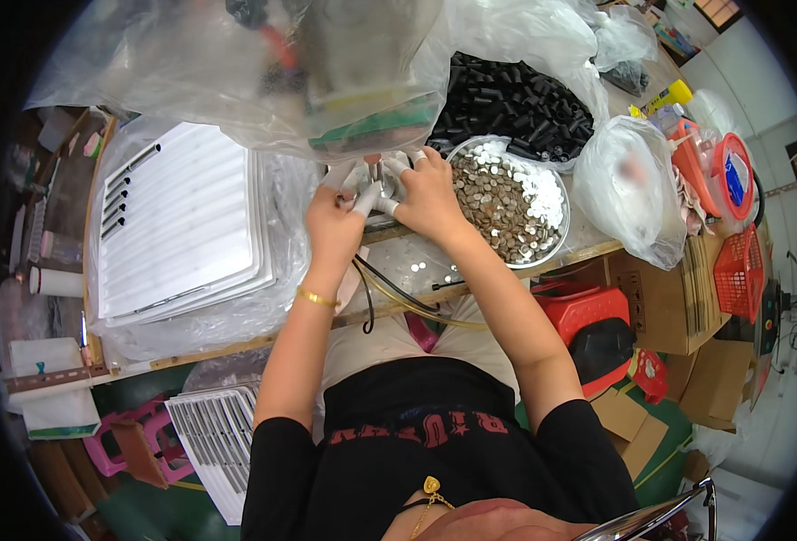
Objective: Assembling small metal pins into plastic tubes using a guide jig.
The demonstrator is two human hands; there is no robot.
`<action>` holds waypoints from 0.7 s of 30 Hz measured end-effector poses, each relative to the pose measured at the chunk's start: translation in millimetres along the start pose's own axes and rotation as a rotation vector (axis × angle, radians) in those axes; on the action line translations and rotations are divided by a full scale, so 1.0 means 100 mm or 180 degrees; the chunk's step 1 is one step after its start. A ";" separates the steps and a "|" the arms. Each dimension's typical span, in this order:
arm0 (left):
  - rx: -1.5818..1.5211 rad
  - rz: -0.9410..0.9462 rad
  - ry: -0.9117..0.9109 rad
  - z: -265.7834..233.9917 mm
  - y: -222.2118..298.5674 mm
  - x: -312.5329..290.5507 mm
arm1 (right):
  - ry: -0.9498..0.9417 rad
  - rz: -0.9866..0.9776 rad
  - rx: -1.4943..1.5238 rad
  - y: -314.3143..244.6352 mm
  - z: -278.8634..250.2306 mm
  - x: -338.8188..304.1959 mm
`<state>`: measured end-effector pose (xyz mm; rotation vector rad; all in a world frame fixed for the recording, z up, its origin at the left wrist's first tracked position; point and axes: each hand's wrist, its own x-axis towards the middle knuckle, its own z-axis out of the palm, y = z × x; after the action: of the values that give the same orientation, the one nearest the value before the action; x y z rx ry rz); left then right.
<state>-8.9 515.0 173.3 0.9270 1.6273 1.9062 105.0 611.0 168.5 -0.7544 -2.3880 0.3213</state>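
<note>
Both hands are right in at the metal tip (374,171) of the machine, which stands near the far side of the bench (407,263) under draped clear plastic (371,81). The left hand (334,203) comes in from one side, fingers bent, white covers on the tips, thumb pointing in at the metal. The right hand (427,200) mirrors it, fingertips close by; whether either set is clamped on a piece, one cannot tell, as the knuckles hide it.

Look at this bench! On the left, a stack of white trays (182,216), a row of dark rods (123,194) along the top one. Just right of the hands, a round white tub (565,227) full of small silvery and brownish discs (498,212), and behind it a heap of black tubes (516,108) in plastic. Over to the right, a knotted-looking clear bag (619,185), then a red basket (738,273) beside cardboard (655,302). Down below, green floor (664,433), a pink stool (128,446), and more trays (214,446) leaning there.
</note>
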 end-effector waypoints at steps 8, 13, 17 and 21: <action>0.1200 0.2368 -0.0020 -0.08 0.60 -0.13 | -0.0299 -0.0329 -0.0077 -0.04 0.01 0.05; 0.2119 0.1622 -0.0343 -0.74 0.90 -0.68 | -0.0784 -0.0036 0.0182 0.13 -0.26 0.23; 0.3930 0.0559 -0.0640 -1.40 0.46 -0.89 | -0.0575 0.0478 -0.1351 0.96 -0.30 0.52; 0.4062 0.0439 -0.0237 -1.41 0.30 -0.94 | -0.1295 0.0915 -0.1531 1.00 -0.21 0.76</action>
<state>-49.2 347.2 174.2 1.5159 2.7608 0.6641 112.5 737.7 182.5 -1.3702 -2.7788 0.0038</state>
